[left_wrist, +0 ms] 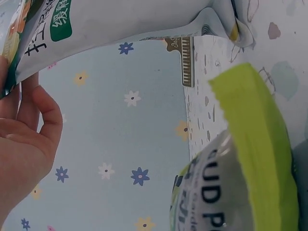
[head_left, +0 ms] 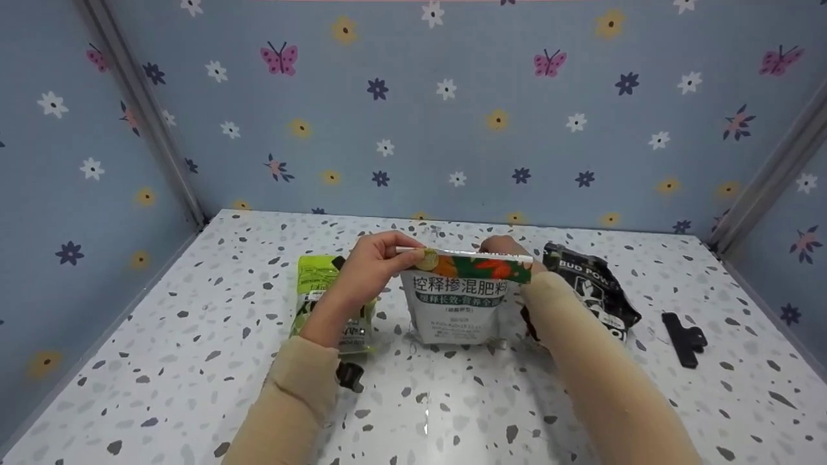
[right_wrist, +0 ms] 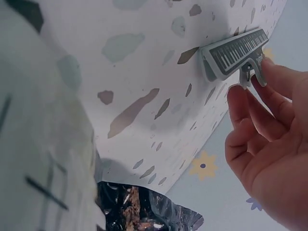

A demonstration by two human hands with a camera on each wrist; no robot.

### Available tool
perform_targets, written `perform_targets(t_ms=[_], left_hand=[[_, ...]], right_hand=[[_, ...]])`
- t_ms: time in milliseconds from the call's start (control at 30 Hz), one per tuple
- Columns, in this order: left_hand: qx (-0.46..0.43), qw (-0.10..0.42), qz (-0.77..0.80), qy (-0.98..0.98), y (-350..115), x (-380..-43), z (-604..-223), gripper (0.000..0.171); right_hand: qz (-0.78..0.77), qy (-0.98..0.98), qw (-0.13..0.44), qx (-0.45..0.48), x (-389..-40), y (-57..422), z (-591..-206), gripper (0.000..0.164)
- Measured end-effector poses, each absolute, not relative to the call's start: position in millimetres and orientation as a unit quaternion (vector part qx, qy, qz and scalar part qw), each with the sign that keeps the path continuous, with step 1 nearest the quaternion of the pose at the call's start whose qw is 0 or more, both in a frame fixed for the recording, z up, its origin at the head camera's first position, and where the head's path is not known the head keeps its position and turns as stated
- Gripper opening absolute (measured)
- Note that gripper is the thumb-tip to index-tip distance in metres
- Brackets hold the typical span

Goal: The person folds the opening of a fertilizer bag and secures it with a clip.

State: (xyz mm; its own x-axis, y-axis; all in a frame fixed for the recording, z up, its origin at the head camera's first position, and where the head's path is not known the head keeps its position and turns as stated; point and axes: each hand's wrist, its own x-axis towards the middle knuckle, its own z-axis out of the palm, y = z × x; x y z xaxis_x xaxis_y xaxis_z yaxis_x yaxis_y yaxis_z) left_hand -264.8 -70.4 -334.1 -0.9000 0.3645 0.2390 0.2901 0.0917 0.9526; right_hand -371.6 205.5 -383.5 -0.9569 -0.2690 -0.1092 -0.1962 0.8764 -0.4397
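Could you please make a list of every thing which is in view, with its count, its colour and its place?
White bag: one, white with orange-green top, upright mid-table
Green bag: one, lime green, left
Black bag: one, black, right
Clip with keyboard pattern: one, dark and pale, in right hand
Black clip: one, black, far right; another dark piece, partly hidden, below green bag
Table: one, speckled white, underneath
Floral walls: three, blue, around
Posts: two, grey, corners
Left hand: one, beige sleeve, pinching white bag's top
Right hand: one, beige sleeve, pinching clip
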Motion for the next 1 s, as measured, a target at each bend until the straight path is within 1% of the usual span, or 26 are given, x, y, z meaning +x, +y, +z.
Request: perform_targets(t_ms=[167, 267, 400, 633, 833, 1000], left_hand=[[0.232, 0.037, 0.623, 0.746, -71, -265, -331, 0.019], [0.238, 0.038, 0.619, 0.748, -72, -265, -329, 0.019], [0.237, 0.034, 0.618, 0.749, -72, -266, -327, 0.019], [0.238, 0.037, 0.615, 0.751, -75, -266, -327, 0.020], [0.239, 0.038, 0.605, 0.759, -76, -267, -329, 0.024], [0.222, 0.047, 0.604, 0.764, -78, -267, -331, 0.027]], right_hand=[[-0.230, 0.962, 0.082, -0.121, -367, 210, -378, 0.025], [-0.247, 0.959, 0.073, -0.121, -364, 216, -369, 0.031], [-0.280, 0.951, 0.056, -0.117, -356, 222, -345, 0.040], [-0.300, 0.945, 0.031, -0.124, -332, 226, -302, 0.033], [-0.345, 0.929, 0.036, -0.125, -317, 233, -280, 0.031], [-0.374, 0.918, 0.024, -0.126, -305, 236, -265, 0.027]])
